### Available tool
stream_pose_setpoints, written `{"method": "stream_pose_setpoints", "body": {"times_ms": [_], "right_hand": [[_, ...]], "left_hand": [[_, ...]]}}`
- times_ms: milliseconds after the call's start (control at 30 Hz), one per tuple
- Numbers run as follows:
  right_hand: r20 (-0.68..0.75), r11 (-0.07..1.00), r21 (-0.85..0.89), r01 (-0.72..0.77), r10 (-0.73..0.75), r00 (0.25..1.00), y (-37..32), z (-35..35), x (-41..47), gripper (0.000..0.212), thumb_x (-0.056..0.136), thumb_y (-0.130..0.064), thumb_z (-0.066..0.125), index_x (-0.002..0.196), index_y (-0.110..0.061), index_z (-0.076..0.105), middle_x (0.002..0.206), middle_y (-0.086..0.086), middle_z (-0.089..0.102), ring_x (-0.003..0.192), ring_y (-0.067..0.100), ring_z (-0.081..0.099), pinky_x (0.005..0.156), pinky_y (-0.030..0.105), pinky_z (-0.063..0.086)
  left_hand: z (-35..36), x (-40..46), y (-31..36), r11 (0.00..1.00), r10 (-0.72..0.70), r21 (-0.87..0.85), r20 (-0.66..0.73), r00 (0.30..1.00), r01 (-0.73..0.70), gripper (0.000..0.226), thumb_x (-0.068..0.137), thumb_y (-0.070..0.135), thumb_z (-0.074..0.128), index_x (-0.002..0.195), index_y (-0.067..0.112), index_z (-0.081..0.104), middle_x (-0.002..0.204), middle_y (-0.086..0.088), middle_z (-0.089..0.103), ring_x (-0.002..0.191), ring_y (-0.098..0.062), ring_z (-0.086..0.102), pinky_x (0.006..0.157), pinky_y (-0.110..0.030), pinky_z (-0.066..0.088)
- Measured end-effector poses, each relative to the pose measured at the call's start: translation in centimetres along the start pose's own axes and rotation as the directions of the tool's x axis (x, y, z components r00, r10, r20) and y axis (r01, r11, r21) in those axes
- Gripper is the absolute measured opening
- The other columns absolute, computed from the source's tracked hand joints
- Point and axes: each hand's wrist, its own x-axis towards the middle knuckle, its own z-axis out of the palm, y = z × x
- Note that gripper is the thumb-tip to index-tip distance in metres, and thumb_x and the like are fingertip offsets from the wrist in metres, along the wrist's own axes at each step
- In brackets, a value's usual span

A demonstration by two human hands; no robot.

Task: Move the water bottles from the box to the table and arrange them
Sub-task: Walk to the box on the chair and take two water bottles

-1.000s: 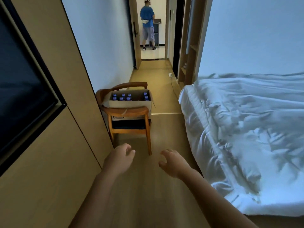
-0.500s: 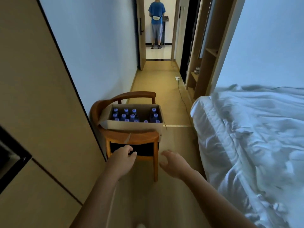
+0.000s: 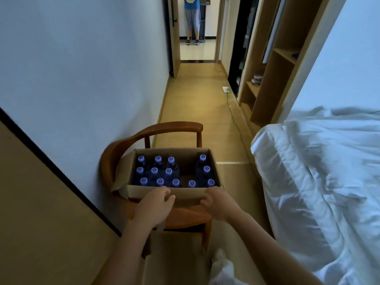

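We are looking down a narrow room: a white bed [image 3: 320, 192] is filling the right of the frame, a pale wall [image 3: 82, 68] the upper left. A wooden chair [image 3: 156, 136] is sitting at lower centre, carrying an open cardboard box [image 3: 185, 194] of water bottles [image 3: 158, 173], purple caps up, with gaps right of centre. Our left hand [image 3: 155, 206] and right hand [image 3: 216, 204] are hovering just apart before the box's near wall, fingers loosely curled, gripping nothing. No table is showing. We are judging that pulling on that wall could slide the box off the seat, since it is overhanging. A cable [image 3: 234, 118] is trailing across the floor at centre, a trip risk. A person [image 3: 192, 19] is standing in the doorway at top centre
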Motion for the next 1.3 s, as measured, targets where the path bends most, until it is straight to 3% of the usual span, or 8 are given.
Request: {"method": "stream_pose_setpoints", "body": {"times_ms": [133, 300, 433, 733, 867, 1033, 1200, 1300], "right_hand": [[0.027, 0.996, -0.067, -0.059, 0.061, 0.998, 2.7, -0.5, 7.5, 0.039, 0.089, -0.028, 0.053, 0.125, -0.012, 0.052, 0.124, 0.006, 0.052, 0.114, 0.023, 0.051, 0.096, 0.032, 0.042], [0.054, 0.987, -0.156, -0.023, 0.032, 0.998, 6.0, -1.0, 16.9, 0.032, 0.093, -0.032, 0.050, 0.119, -0.014, 0.052, 0.118, 0.006, 0.053, 0.105, 0.022, 0.053, 0.089, 0.032, 0.043], [0.199, 0.959, -0.281, 0.026, 0.031, 0.980, 8.1, -0.1, 23.6, 0.033, 0.094, -0.036, 0.046, 0.117, -0.013, 0.050, 0.123, 0.010, 0.049, 0.110, 0.026, 0.048, 0.090, 0.035, 0.040], [0.415, 0.919, -0.394, 0.019, 0.159, 0.896, 10.1, 3.2, 28.5, 0.039, 0.094, -0.032, 0.051, 0.127, -0.013, 0.044, 0.131, 0.010, 0.038, 0.117, 0.031, 0.040, 0.096, 0.041, 0.039], [0.399, 0.899, -0.433, 0.061, 0.131, 0.908, 10.4, 3.0, 29.1, 0.032, 0.092, -0.014, 0.052, 0.123, -0.013, 0.047, 0.130, 0.010, 0.039, 0.119, 0.031, 0.039, 0.097, 0.043, 0.041], [0.333, 0.922, -0.381, 0.064, 0.072, 0.940, 8.7, 1.5, 28.4, 0.025, 0.094, -0.023, 0.050, 0.116, -0.012, 0.053, 0.125, 0.010, 0.044, 0.114, 0.028, 0.043, 0.094, 0.039, 0.042], [0.171, 0.966, -0.252, 0.056, -0.012, 0.985, 4.9, -3.8, 26.6, 0.013, 0.091, -0.029, 0.055, 0.098, -0.020, 0.059, 0.109, 0.001, 0.051, 0.091, 0.012, 0.047, 0.078, 0.027, 0.042], [0.143, 0.985, -0.145, 0.089, -0.068, 0.987, 2.1, -8.6, 24.7, 0.011, 0.089, -0.031, 0.058, 0.099, -0.028, 0.059, 0.098, -0.010, 0.048, 0.080, 0.004, 0.047, 0.070, 0.018, 0.037]], "left_hand": [[0.7, 6.4, 0.3, 0.999, -0.032, 0.025, 0.023, 0.999, 0.031, 0.028, 0.096, 0.039, 0.046, 0.119, 0.024, 0.055, 0.115, 0.005, 0.060, 0.100, -0.012, 0.055, 0.080, -0.027, 0.043], [2.1, 14.1, 2.1, 0.996, -0.086, 0.032, 0.087, 0.993, 0.083, 0.025, 0.097, 0.041, 0.045, 0.115, 0.026, 0.054, 0.106, 0.010, 0.056, 0.099, -0.011, 0.055, 0.084, -0.030, 0.046], [3.2, 19.2, 3.6, 0.988, -0.151, 0.008, 0.116, 0.982, 0.151, 0.033, 0.097, 0.041, 0.044, 0.124, 0.025, 0.051, 0.118, 0.006, 0.058, 0.106, -0.014, 0.055, 0.088, -0.031, 0.046], [4.5, 21.9, 2.5, 0.961, -0.274, 0.020, 0.192, 0.942, 0.275, 0.036, 0.097, 0.043, 0.044, 0.125, 0.023, 0.052, 0.120, 0.005, 0.058, 0.107, -0.013, 0.054, 0.084, -0.026, 0.044], [4.2, 21.4, 1.3, 0.950, -0.310, 0.031, 0.210, 0.927, 0.311, 0.037, 0.096, 0.043, 0.043, 0.126, 0.023, 0.052, 0.122, 0.005, 0.057, 0.108, -0.012, 0.055, 0.088, -0.029, 0.044], [3.6, 21.0, -0.1, 0.943, -0.330, 0.055, 0.259, 0.908, 0.327, 0.043, 0.096, 0.049, 0.042, 0.128, 0.023, 0.050, 0.126, 0.004, 0.055, 0.113, -0.015, 0.053, 0.093, -0.032, 0.045], [3.9, 21.4, 0.0, 0.961, -0.257, -0.019, 0.307, 0.916, 0.276, 0.067, 0.084, 0.063, 0.052, 0.138, 0.025, 0.042, 0.136, 0.008, 0.050, 0.121, -0.010, 0.048, 0.094, -0.025, 0.040], [4.0, 21.9, 0.7, 0.962, -0.172, -0.147, 0.323, 0.930, 0.230, 0.091, 0.071, 0.068, 0.065, 0.145, 0.035, 0.025, 0.146, 0.013, 0.038, 0.131, -0.007, 0.037, 0.096, -0.021, 0.032]]}}
